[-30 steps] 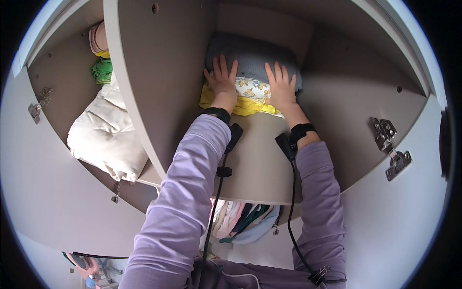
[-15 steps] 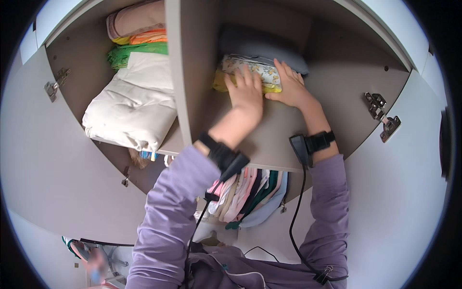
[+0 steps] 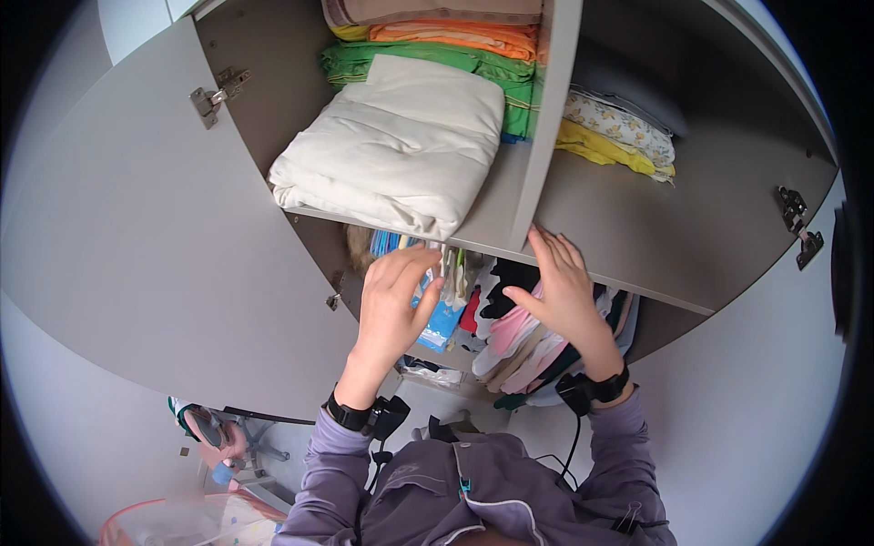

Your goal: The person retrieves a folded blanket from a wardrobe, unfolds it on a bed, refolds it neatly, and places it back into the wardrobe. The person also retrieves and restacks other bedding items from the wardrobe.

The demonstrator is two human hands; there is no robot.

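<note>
My left hand (image 3: 393, 296) is raised just below the front of a folded white cloth (image 3: 401, 146), its thumb apart from its fingers and nothing in it. The cloth lies on the left shelf, against a green folded fabric stack (image 3: 410, 62). My right hand (image 3: 572, 289) has its fingers stretched at the shelf's front edge, by the foot of the upright divider (image 3: 549, 127); it too is empty. In the right compartment, a flowered white cloth (image 3: 628, 127) lies over a yellow cloth (image 3: 605, 150), with a dark grey folded item (image 3: 628, 86) behind.
Open cabinet doors (image 3: 137, 237) flank me, with metal hinges (image 3: 214, 96) on the left side and another hinge (image 3: 797, 223) on the right. Below the shelf hang several clothes (image 3: 523, 350) beside a blue packet (image 3: 442, 323). A wheeled chair (image 3: 228, 441) stands at the lower left.
Both hands have left the flowered and yellow cloths and come down toward the shelf's front edge. The view has shifted left, bringing the white cloth nearer the middle.
</note>
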